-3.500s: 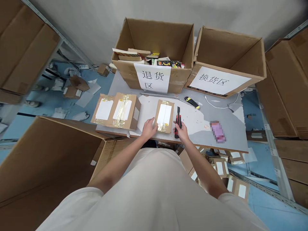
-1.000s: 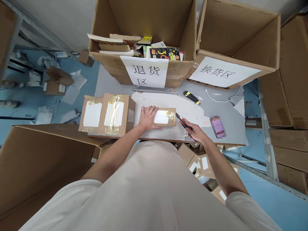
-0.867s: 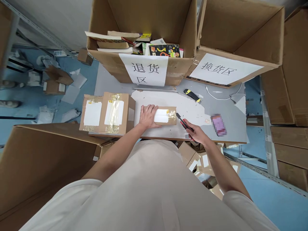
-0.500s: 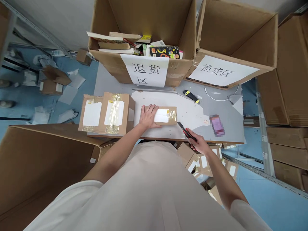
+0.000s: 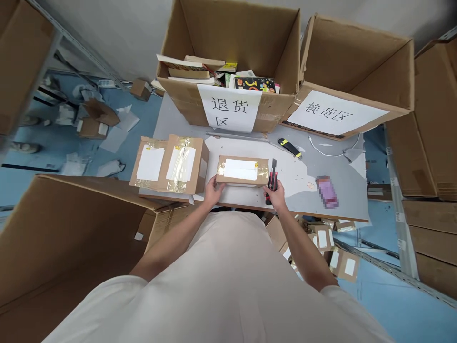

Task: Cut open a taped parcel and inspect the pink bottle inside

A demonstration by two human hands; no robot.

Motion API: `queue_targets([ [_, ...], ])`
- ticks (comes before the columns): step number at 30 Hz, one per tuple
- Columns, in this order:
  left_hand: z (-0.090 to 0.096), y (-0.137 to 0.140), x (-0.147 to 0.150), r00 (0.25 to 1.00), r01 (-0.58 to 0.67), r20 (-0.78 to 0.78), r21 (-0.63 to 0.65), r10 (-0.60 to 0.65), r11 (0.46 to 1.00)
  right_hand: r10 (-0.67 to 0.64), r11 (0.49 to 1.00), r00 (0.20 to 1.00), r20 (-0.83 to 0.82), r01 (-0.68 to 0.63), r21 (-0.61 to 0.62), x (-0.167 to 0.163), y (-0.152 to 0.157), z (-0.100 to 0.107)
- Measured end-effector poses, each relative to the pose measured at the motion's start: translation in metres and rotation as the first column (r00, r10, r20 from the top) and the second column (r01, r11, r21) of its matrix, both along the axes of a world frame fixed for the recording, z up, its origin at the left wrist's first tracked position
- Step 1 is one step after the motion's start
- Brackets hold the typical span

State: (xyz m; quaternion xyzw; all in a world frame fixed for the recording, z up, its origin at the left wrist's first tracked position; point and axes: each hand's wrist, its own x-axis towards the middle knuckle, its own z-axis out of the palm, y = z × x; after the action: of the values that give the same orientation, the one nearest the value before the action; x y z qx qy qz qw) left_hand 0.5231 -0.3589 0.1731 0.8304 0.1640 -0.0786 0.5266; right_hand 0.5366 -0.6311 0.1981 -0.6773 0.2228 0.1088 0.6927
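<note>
Two hands are at work: a red utility knife (image 5: 272,180) is gripped in the closed right hand (image 5: 274,194), while the taped parcel (image 5: 243,170) is clasped at its near-left corner by the left hand (image 5: 213,189), resting on the grey table (image 5: 332,166) beside two taped boxes (image 5: 169,163).

A pink object (image 5: 327,191) on the table (image 5: 321,166) at three o'clock is blurred beyond telling. The large carton (image 5: 71,238) at eight o'clock runs off the frame. The person's torso hides the table's near edge.
</note>
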Motion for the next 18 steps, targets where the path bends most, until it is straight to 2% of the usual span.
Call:
queue_targets([
  [3, 0.013, 0.002, 0.012, 0.995, -0.027, 0.098, 0.046, 0.023, 0.999, -0.034, 0.995, 0.998, 0.055, 0.039, -0.096, 0.003, -0.006, 0.009],
  [6, 0.025, 0.000, 0.023, 0.997, -0.036, 0.074, 0.170, 0.023, 0.985, -0.034, 0.976, 0.998, 0.044, 0.042, -0.211, 0.012, -0.012, 0.012],
  [11, 0.017, -0.007, 0.037, 0.999, 0.025, -0.025, 0.256, -0.020, 0.966, -0.033, 0.940, 0.999, -0.003, 0.030, -0.341, 0.029, -0.010, -0.003],
  [14, 0.010, -0.005, 0.040, 0.999, 0.030, -0.034, 0.231, -0.023, 0.973, -0.043, 0.944, 0.999, 0.003, 0.042, -0.328, 0.031, -0.008, -0.012],
  [18, 0.006, 0.005, 0.028, 0.999, 0.017, -0.052, 0.088, -0.012, 0.996, -0.022, 0.984, 1.000, 0.018, 0.025, -0.178, 0.012, -0.013, -0.013],
])
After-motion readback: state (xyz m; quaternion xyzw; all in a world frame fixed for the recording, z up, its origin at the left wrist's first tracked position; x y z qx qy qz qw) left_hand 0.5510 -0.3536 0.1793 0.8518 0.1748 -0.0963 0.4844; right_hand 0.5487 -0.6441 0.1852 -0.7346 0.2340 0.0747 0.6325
